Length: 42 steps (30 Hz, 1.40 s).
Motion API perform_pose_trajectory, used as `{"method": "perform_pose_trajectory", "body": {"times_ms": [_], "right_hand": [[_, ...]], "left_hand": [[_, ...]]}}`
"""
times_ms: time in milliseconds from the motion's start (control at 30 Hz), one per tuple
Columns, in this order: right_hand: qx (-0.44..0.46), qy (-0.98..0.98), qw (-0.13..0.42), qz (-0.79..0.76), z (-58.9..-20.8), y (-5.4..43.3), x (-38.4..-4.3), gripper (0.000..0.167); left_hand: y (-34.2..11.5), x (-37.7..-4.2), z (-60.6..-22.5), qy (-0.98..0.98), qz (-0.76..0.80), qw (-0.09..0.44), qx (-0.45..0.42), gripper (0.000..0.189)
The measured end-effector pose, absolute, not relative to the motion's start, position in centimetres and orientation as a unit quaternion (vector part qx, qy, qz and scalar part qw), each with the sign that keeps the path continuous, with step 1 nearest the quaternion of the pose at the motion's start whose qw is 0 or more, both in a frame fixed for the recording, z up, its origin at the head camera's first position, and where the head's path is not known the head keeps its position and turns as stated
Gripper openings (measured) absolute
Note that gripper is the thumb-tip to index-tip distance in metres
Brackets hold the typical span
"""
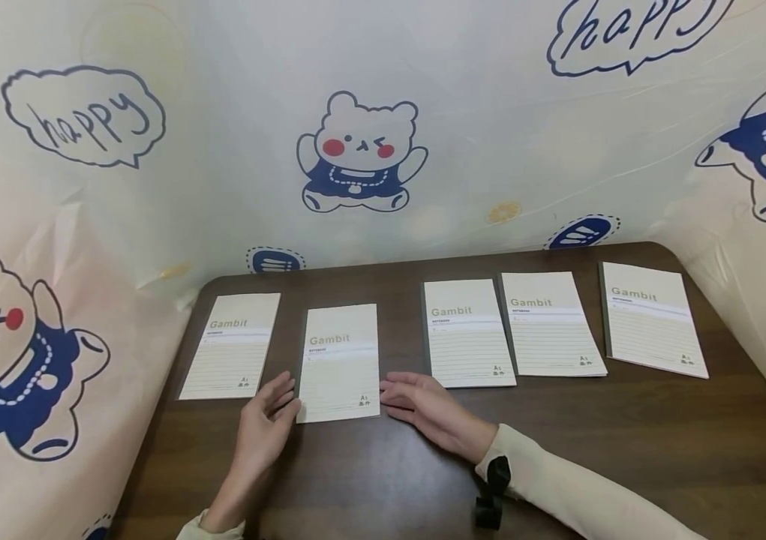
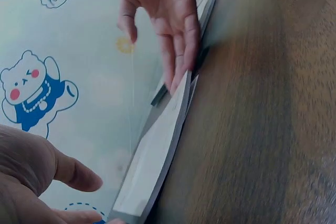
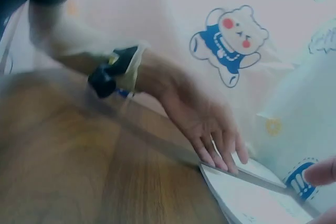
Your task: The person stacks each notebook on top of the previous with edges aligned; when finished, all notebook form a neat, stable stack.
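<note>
A cream Gambit notebook [image 1: 340, 375] with a dark spine lies flat on the table, second from the left in the row. At its left edge is my left hand [image 1: 266, 424], with fingers extended and slightly bent. My right hand [image 1: 433, 409] stands at the opposite edge, fingertips right beside the cover and the palm turned inward. In the left wrist view, the notebook [image 2: 157, 161] stretches between the left hand [image 2: 37, 177] and the right hand [image 2: 170, 19]. The right wrist view shows the left fingertips close to the notebook's spine side.
A matching notebook [image 1: 230, 349] lies at the far left. Three more, a nearer notebook [image 1: 469, 337], a middle notebook [image 1: 551, 330] and a far-right notebook [image 1: 653, 322], lie along the right side. The dark wooden table [image 1: 369, 480] meets a printed sheet [image 1: 220, 187] behind.
</note>
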State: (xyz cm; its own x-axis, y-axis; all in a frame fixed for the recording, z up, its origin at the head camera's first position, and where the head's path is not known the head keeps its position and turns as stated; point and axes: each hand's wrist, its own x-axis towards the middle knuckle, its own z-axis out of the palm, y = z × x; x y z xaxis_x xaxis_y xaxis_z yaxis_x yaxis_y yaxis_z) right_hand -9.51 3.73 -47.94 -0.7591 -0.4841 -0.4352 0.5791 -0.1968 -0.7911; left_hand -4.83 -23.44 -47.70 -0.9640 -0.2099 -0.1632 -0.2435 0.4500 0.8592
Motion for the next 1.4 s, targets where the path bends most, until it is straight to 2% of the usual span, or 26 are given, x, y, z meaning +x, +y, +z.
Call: {"method": "perform_pose_trajectory", "body": {"times_ms": [167, 333, 467, 900, 1400], "right_hand": [[0.055, 0.561, 0.343, -0.751, -47.9, 3.6, -9.6, 0.066], [0.027, 0.6, 0.313, -0.736, -48.5, 3.7, -9.7, 0.052], [0.016, 0.616, 0.293, -0.731, -48.9, 3.8, -9.6, 0.05], [-0.002, 0.625, 0.281, -0.728, -49.3, 4.5, -9.6, 0.048], [0.001, 0.648, 0.241, -0.722, -46.1, 8.6, -9.6, 0.055]], "left_hand": [[-23.9, -4.8, -47.8, 0.839, 0.521, 0.048, -0.15, 0.058], [-23.8, -4.5, -47.9, 0.806, 0.561, 0.094, -0.164, 0.061], [-23.5, -4.4, -48.0, 0.782, 0.586, 0.111, -0.182, 0.061], [-23.1, -4.0, -47.5, 0.779, 0.594, 0.103, -0.17, 0.061], [-20.2, -6.3, -43.8, 0.784, 0.607, 0.087, -0.094, 0.057]]}}
